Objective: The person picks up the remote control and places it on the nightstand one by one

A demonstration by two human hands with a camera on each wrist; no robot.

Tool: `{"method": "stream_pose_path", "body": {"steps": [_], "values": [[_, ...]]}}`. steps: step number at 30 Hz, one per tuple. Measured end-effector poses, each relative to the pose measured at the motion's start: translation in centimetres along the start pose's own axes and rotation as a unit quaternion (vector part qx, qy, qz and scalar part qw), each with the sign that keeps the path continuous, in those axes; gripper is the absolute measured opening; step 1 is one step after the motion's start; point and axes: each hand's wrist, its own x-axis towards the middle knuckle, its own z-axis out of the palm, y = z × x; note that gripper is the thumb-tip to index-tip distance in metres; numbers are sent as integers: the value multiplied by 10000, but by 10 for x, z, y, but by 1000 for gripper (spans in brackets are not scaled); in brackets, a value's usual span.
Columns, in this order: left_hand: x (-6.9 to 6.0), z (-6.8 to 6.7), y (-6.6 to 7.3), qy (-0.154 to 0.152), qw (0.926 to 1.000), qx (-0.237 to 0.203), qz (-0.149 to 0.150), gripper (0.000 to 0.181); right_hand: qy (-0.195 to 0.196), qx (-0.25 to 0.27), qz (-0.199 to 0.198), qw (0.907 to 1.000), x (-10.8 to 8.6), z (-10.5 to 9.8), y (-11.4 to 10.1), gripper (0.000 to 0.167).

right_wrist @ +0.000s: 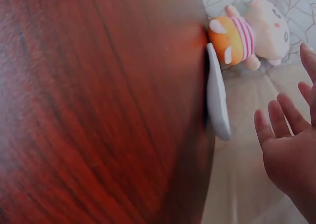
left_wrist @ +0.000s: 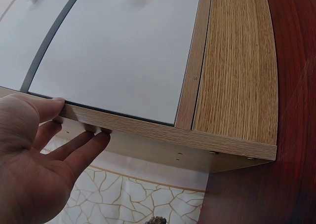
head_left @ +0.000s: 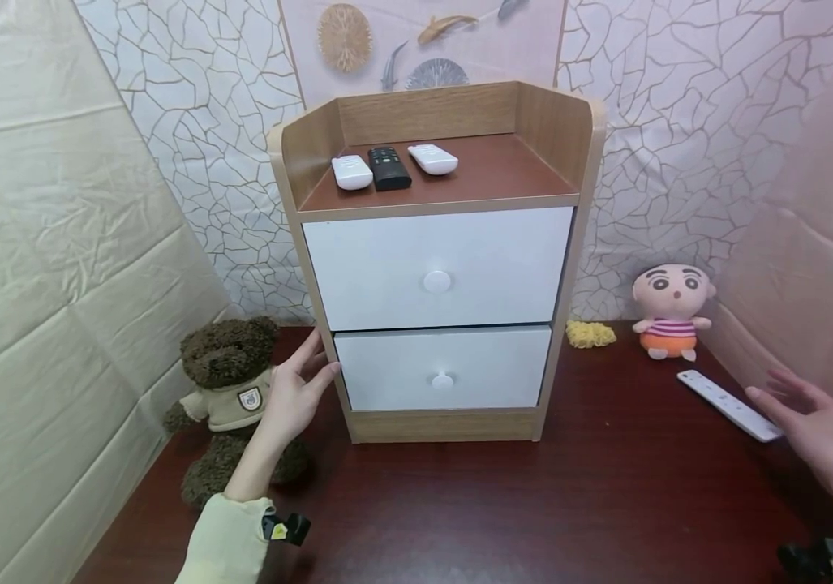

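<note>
A wooden cabinet [head_left: 445, 424] with two white drawers stands at the centre. My left hand [head_left: 298, 395] rests against its left side in the head view. In the left wrist view, the thumb of my left hand [left_wrist: 37, 160] touches the front edge while the other fingertips touch the side panel. At the right, my right hand [head_left: 817, 426] hovers beside a white remote [head_left: 730, 405] on the table, its fingers loosely spread and holding nothing. The right wrist view shows a gap between my right hand [right_wrist: 291, 150] and the white remote [right_wrist: 217, 95].
On the cabinet top lie a white remote [head_left: 352, 173], a black remote [head_left: 389, 169] and another white remote [head_left: 434, 159]. A brown teddy bear [head_left: 229, 405] sits by my left arm. A plush doll [head_left: 670, 312] and a yellow fluffy item [head_left: 590, 334] are at the back right.
</note>
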Motion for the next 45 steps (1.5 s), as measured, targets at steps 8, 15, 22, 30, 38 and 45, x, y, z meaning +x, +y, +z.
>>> {"method": "stream_pose_path", "body": {"steps": [8,15,22,30,38,45], "values": [[0,0,1,-7,10000,-32,-24,69,2,-74,-116,9999,0,6,8,83],[1,0,0,-47,10000,-75,-44,67,-122,39,-173,9998,-3,11,16,85],[2,0,-3,-56,9999,-159,-5,66,-285,422,-134,9986,-5,15,24,89],[1,0,-3,-48,9998,-166,-16,66,-321,-58,-83,9994,-4,17,35,84],[2,1,-2,-43,9999,-159,14,67,-309,-152,-148,9993,-6,17,44,82],[1,0,-1,-56,9999,-118,-6,65,-412,-408,-100,9983,-5,18,45,82]]}}
